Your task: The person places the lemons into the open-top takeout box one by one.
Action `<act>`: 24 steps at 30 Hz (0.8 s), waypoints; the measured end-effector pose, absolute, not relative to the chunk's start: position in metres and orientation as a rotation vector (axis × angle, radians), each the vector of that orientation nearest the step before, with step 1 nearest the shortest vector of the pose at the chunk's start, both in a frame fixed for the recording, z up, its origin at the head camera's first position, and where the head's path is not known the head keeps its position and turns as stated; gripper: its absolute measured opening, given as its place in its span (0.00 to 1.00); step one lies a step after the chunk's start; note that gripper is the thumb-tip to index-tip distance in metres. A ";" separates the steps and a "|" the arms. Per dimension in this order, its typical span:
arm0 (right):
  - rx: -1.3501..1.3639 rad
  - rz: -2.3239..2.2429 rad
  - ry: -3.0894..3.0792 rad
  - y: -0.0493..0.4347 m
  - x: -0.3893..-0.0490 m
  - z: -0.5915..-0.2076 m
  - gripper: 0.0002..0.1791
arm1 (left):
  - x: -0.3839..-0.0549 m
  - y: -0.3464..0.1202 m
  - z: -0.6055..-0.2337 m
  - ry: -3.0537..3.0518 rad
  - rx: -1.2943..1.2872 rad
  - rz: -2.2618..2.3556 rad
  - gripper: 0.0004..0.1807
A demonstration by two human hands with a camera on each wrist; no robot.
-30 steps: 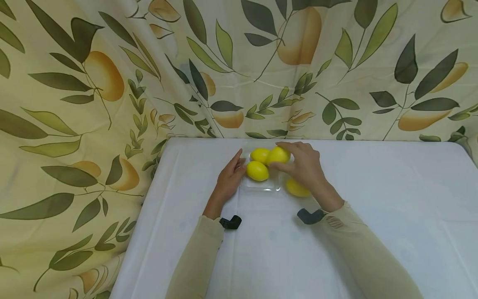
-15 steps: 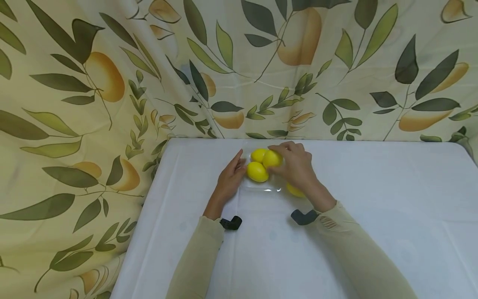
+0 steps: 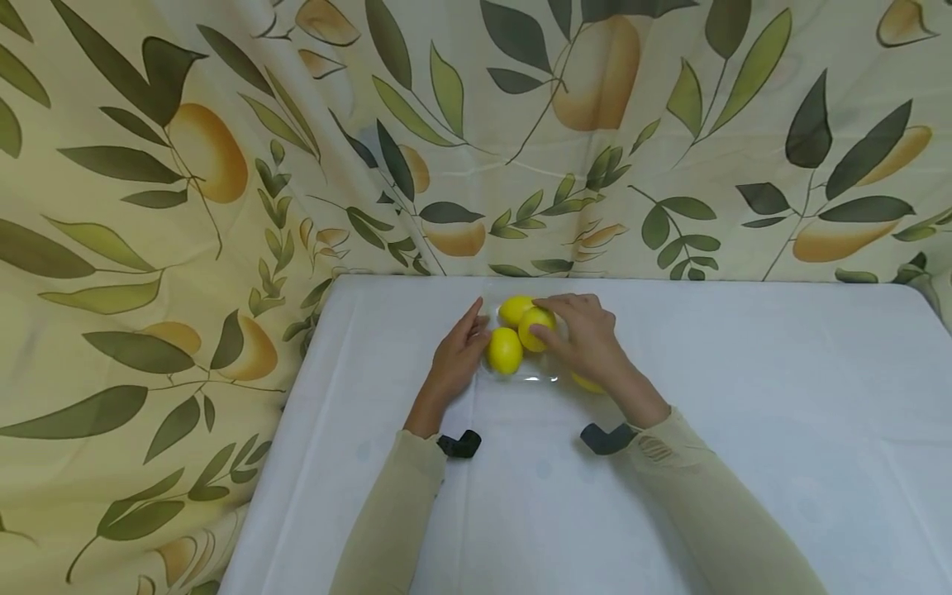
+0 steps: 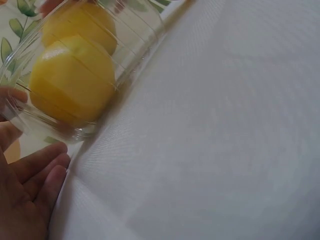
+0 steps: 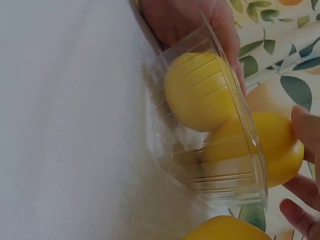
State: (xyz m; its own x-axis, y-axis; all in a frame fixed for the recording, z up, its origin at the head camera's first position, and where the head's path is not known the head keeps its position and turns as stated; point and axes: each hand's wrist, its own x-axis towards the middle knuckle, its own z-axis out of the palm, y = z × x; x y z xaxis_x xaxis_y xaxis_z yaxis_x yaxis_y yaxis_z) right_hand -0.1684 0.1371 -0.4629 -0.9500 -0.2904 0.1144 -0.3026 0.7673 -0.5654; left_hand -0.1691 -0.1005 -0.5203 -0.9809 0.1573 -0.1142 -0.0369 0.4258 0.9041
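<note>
My right hand [image 3: 587,335] grips a yellow lemon [image 3: 536,329] between thumb and fingers, over a clear plastic tray [image 3: 521,378]. Two more lemons lie in the tray: one at the back [image 3: 515,310], partly covered by the held one, and one at the front left [image 3: 505,351]. Along the tray's left side rests my left hand [image 3: 459,351], its fingers mostly straight. In the left wrist view a fingertip [image 4: 17,95] touches the tray wall. The right wrist view shows the held lemon [image 5: 280,145] at the tray's rim.
Another lemon [image 3: 587,383] lies on the white-covered table [image 3: 744,430] just right of the tray, mostly hidden under my right hand. A leaf-and-fruit patterned curtain [image 3: 461,173] hangs behind the table and along its left side.
My right hand has moved left and slightly down with its lemon, deeper over the tray. The front-left lemon has turned and shifted toward the near side. My left hand stays put.
</note>
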 end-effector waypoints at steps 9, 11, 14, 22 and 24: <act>0.473 0.949 -2.926 0.134 -0.166 -0.464 0.28 | -0.168 -0.100 -0.520 2.489 0.088 1.586 0.32; 0.440 0.925 -2.941 0.134 -0.165 -0.466 0.29 | -0.168 -0.101 -0.521 2.490 0.088 1.588 0.32; 0.404 0.899 -2.946 0.133 -0.165 -0.467 0.29 | -0.168 -0.100 -0.522 2.496 0.095 1.595 0.32; 0.392 0.853 -2.949 0.133 -0.164 -0.464 0.30 | -0.168 -0.100 -0.520 2.504 0.122 1.604 0.32; 0.390 0.857 -2.962 0.133 -0.164 -0.464 0.29 | -0.169 -0.100 -0.521 2.503 0.113 1.603 0.32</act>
